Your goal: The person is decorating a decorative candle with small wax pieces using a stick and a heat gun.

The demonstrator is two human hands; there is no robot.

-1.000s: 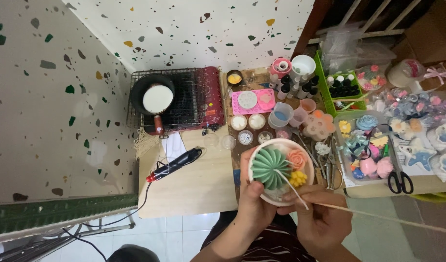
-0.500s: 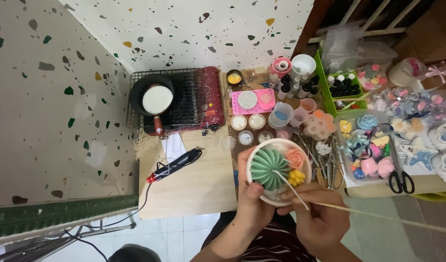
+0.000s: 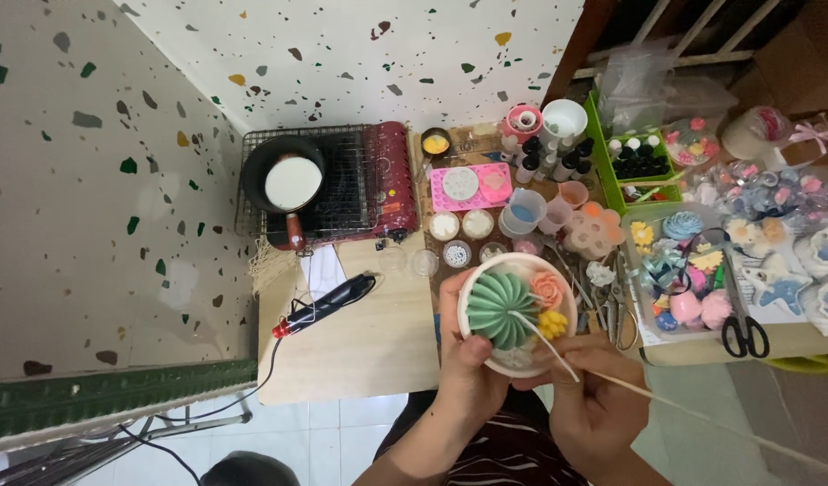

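The left hand (image 3: 468, 355) is cupped round the near-left side of a round white bowl filled with wax shapes (image 3: 519, 310), thumb hooked over the rim, fingers closed under it. The bowl is held up just in front of the pale wooden worktop (image 3: 360, 337), not resting on it. Inside sit a ribbed green wax succulent (image 3: 497, 309), a peach wax rose (image 3: 549, 290) just right of it, and a small yellow wax cluster (image 3: 552, 324) below the rose.

The right hand (image 3: 598, 405), below and right of the bowl, pinches a long pale wick cord (image 3: 666, 402) between thumb and forefinger. The cord's white end (image 3: 540, 335) lies across the green succulent; the rest trails off to the right of the bowl.

By the look of it the bowl is rigid and has some weight, so a grip under the base and rim suits it. The wax flowers seem soft and easily marked, best left untouched. The cord looks light and limp, better pinched close to its tip.

Beyond the bowl, a dark pan of white liquid (image 3: 292, 183) sits on a red tabletop stove with a wire rack (image 3: 360, 180). Left of the bowl lies a black and red corded tool (image 3: 324, 304); black-handled scissors (image 3: 743, 335) lie well to the bowl's right.
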